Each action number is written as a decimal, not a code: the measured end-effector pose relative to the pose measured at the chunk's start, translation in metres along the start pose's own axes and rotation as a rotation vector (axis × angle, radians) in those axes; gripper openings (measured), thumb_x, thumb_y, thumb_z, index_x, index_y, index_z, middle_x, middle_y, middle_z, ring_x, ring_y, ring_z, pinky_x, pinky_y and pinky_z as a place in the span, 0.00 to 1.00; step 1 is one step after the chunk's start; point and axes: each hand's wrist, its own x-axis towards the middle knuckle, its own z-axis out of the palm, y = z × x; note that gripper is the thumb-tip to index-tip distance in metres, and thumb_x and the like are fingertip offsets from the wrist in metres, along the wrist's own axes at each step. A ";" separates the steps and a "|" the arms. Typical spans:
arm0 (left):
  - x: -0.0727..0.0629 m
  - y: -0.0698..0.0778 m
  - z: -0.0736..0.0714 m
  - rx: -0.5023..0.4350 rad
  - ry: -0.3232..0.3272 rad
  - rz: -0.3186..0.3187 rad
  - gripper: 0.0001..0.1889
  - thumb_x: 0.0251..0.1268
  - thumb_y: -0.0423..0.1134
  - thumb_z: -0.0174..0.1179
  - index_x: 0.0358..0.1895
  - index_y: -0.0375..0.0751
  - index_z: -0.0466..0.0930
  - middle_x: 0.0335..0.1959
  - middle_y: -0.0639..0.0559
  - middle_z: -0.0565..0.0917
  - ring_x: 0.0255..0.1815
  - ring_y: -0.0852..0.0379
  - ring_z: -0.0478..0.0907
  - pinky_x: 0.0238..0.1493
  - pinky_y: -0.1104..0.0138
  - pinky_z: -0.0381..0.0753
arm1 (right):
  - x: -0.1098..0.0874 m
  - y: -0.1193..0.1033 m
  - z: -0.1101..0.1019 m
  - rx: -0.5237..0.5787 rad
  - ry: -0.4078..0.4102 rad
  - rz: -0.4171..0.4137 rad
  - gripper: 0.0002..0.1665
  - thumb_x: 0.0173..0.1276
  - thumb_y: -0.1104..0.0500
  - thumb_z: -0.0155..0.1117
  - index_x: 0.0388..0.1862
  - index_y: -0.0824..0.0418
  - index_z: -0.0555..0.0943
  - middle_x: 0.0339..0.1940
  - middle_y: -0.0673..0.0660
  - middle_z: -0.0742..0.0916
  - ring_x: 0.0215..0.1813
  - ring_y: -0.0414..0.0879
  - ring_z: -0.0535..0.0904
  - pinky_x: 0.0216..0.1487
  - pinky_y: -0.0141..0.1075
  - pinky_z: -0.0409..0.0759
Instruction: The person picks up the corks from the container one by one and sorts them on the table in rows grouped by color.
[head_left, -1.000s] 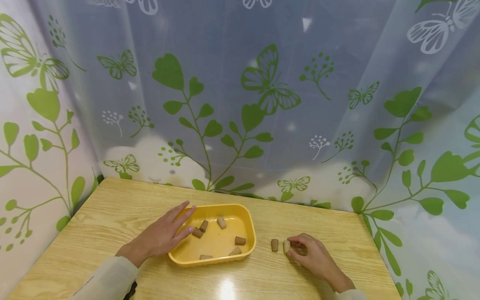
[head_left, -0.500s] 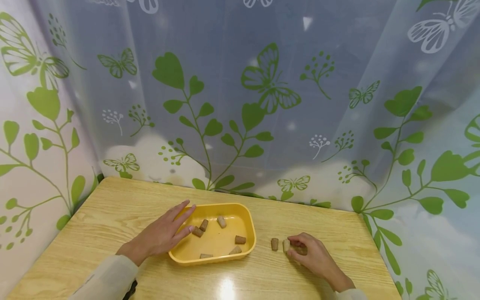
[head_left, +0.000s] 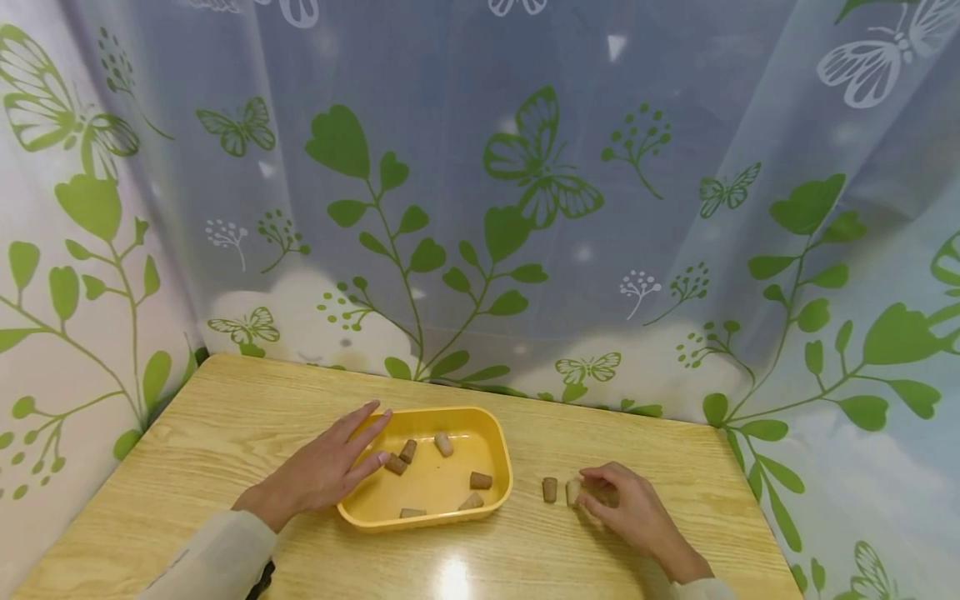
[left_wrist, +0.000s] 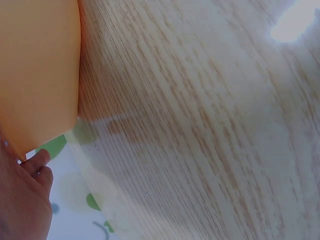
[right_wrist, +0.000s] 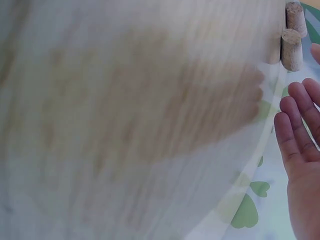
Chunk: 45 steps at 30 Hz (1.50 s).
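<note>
My left hand rests over the left rim of a yellow plastic tray, fingers extended and thumb reaching inside. The left wrist view shows the tray's outer wall beside that hand. Inside the tray lie several tapered corks, such as a brown cork and a paler cork. Right of the tray, a brown cork and a light cork stand upright side by side. Close by the light cork is my right hand, fingers loosely bent, holding nothing; the right wrist view shows a gap between them.
The wooden table carries everything. A patterned curtain with green leaves and butterflies closes off the back and both sides, close behind the table's far edge. Bright glare falls on the tabletop near its front.
My right hand's fingers have parted from the light cork and shifted slightly right, leaving it upright. The left hand and the tray stay in place.
</note>
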 end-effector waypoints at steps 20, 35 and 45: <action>0.000 0.000 0.000 -0.004 -0.001 0.002 0.36 0.90 0.59 0.46 0.89 0.45 0.56 0.90 0.38 0.55 0.87 0.31 0.60 0.81 0.34 0.67 | 0.013 -0.020 -0.006 0.043 0.074 -0.065 0.20 0.72 0.55 0.80 0.60 0.58 0.90 0.51 0.51 0.93 0.53 0.51 0.90 0.58 0.52 0.90; -0.001 0.001 0.000 -0.019 -0.008 -0.007 0.36 0.90 0.60 0.46 0.90 0.46 0.56 0.91 0.38 0.54 0.87 0.31 0.59 0.80 0.33 0.67 | 0.032 -0.040 0.000 0.088 0.066 -0.101 0.20 0.74 0.55 0.78 0.62 0.58 0.89 0.54 0.49 0.92 0.55 0.51 0.89 0.59 0.56 0.89; 0.000 -0.001 0.000 -0.007 -0.004 0.004 0.36 0.91 0.59 0.46 0.89 0.45 0.56 0.90 0.37 0.55 0.87 0.30 0.60 0.81 0.34 0.66 | 0.042 -0.050 0.007 0.097 0.084 -0.170 0.19 0.72 0.58 0.79 0.60 0.60 0.90 0.52 0.50 0.92 0.53 0.50 0.90 0.57 0.54 0.90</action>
